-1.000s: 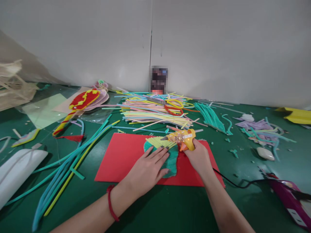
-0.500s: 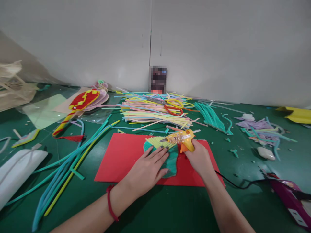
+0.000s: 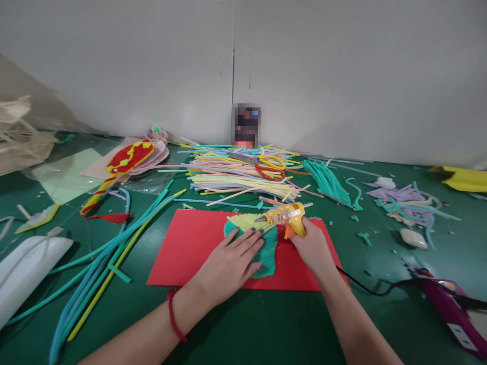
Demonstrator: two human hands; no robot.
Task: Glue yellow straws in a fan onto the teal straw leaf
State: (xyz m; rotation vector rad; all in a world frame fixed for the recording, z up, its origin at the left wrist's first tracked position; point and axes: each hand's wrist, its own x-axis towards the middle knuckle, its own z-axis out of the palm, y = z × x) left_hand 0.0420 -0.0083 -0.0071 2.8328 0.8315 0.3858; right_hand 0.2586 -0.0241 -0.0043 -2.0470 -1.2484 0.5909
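Note:
A red sheet (image 3: 182, 248) lies on the green table, bearing a teal fuzzy-stemmed shape (image 3: 269, 253) with yellow-green strips (image 3: 243, 221) across its top. My left hand (image 3: 232, 261) rests flat on the shape, fingers stretched out and slightly spread, holding nothing. In my right hand (image 3: 312, 246) is a yellow glue gun (image 3: 292, 218); its nozzle points left, over the yellow-green strips. The fingers wrap round its handle at the sheet's right side. My left palm covers part of the teal shape.
Behind the sheet lies a pile of coloured stems (image 3: 228, 177) with scissors (image 3: 271, 172) on top. Long stems (image 3: 102, 263) and a white object (image 3: 34, 268) are at left. A black cord (image 3: 373, 293) runs right to a purple power strip (image 3: 449, 314).
The whole view has shifted very slightly. Both hands and the glue gun keep nearly the same place over the sheet.

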